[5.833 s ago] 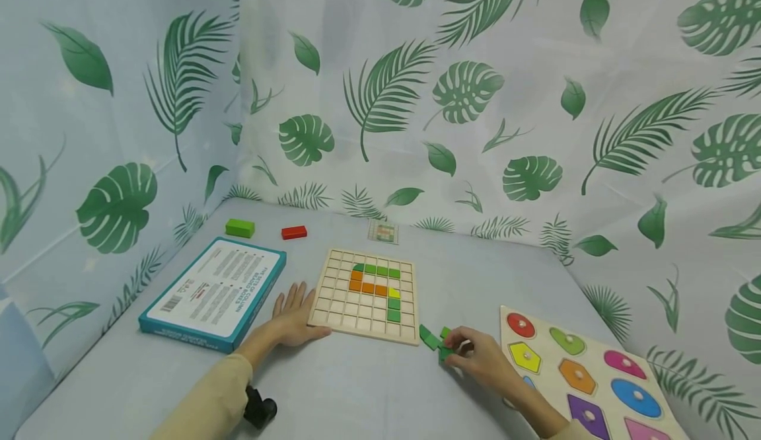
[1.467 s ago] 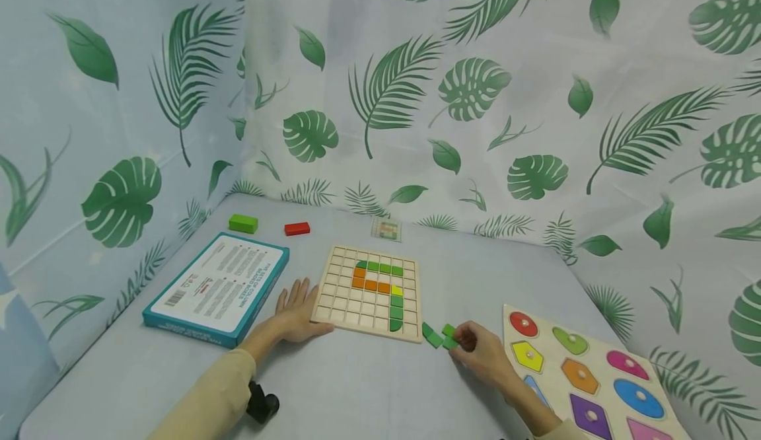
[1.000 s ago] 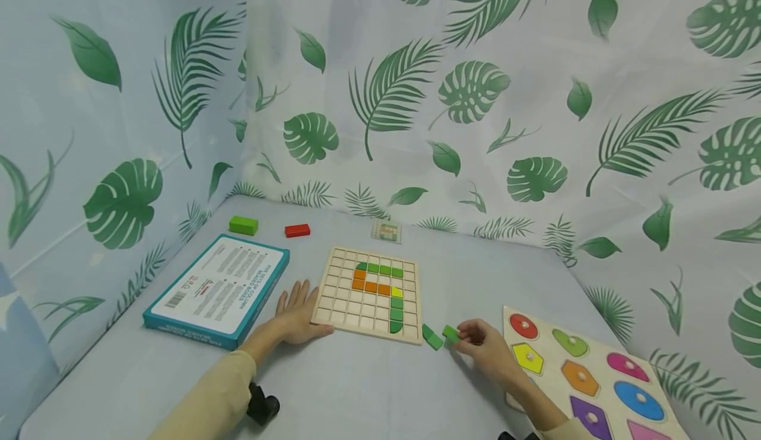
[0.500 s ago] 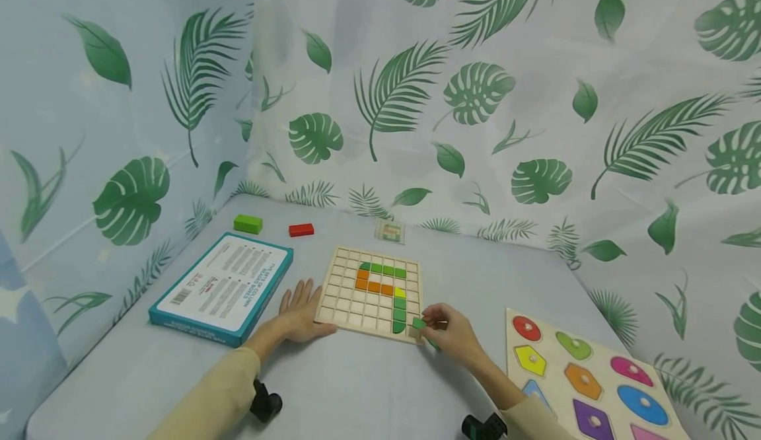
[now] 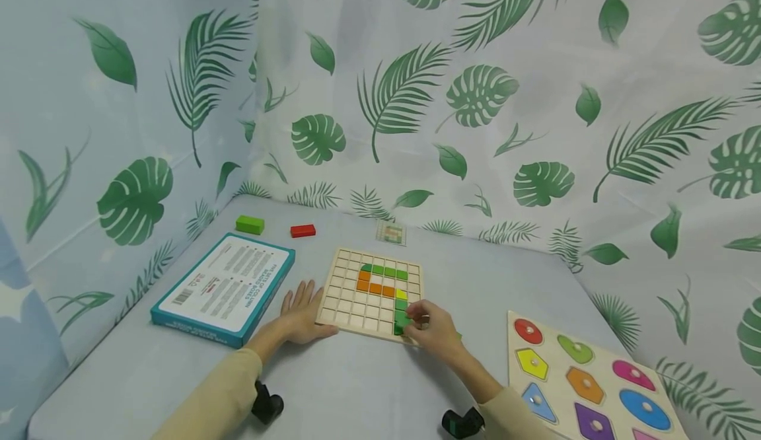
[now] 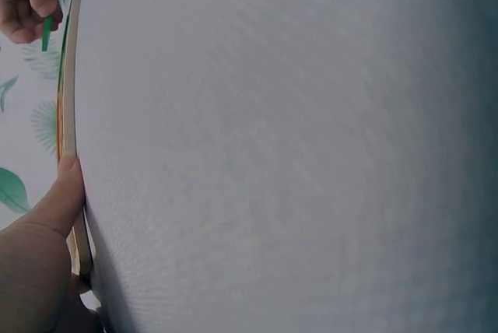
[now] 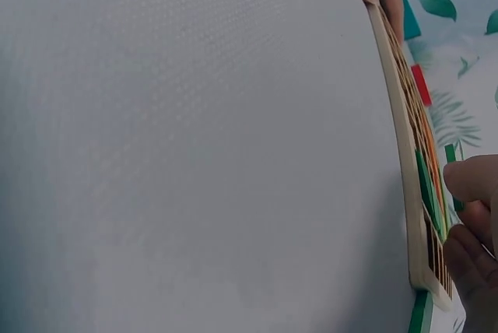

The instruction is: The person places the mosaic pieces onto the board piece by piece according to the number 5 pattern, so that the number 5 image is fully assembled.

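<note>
A square wooden grid board (image 5: 357,311) lies mid-table, with green, orange and yellow tiles set in some of its cells. My left hand (image 5: 302,318) rests at the board's left side, fingers spread out straight, the thumb touching its near edge. Above the board's near right part, my right hand (image 5: 436,326) pinches a small green tile (image 6: 47,33) between thumb and fingers. Both wrist views show this tile held up off the board. Another green tile (image 7: 421,313) lies beside the board's corner, mostly hidden by the right hand in the head view.
A teal-edged box (image 5: 222,288) lies left of the board. Farther back are a green block (image 5: 250,224), a red block (image 5: 303,230) and a small pattern card (image 5: 391,232). At the right lies a knobbed shape puzzle (image 5: 555,370). Patterned cloth walls enclose the table.
A rounded green tile was added below the green column on the board. My right hand then picked up another green tile right of the board and carried it left. My left hand stays put.
</note>
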### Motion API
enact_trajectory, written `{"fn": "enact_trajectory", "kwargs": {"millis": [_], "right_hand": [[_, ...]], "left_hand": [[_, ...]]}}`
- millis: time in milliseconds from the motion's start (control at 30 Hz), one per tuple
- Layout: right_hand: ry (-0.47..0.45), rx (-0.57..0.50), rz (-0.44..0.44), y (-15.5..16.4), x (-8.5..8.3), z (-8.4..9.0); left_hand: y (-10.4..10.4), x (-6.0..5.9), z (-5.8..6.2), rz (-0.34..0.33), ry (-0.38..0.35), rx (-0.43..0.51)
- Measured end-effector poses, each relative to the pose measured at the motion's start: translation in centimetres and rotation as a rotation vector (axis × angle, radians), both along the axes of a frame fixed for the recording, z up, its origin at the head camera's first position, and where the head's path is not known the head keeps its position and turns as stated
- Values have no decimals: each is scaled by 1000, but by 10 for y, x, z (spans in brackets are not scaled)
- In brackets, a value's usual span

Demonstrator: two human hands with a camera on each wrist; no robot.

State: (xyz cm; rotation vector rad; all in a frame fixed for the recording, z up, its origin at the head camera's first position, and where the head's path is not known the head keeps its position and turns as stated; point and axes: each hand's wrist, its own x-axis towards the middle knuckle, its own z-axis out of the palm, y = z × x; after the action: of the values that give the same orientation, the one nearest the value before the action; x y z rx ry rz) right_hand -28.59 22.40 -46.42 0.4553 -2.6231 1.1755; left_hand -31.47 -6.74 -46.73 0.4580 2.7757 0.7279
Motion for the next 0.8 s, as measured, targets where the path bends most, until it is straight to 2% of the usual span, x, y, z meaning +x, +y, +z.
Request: {"fn": "enact_trajectory", "kwargs": {"millis": [200,433,567,800], "right_hand": [[42,56,60,-9,-3,-6],[89,131,58,-19,-3,-8],[134,198,39,-22,-4,-7],[127,228,48,-25,-4,-4]], "left_hand": [[0,0,-3,2,11,14],[2,-3,-9,13,16,20],[2,-2,-4,15,11,5],[1,3,4,7,26,-17]]}}
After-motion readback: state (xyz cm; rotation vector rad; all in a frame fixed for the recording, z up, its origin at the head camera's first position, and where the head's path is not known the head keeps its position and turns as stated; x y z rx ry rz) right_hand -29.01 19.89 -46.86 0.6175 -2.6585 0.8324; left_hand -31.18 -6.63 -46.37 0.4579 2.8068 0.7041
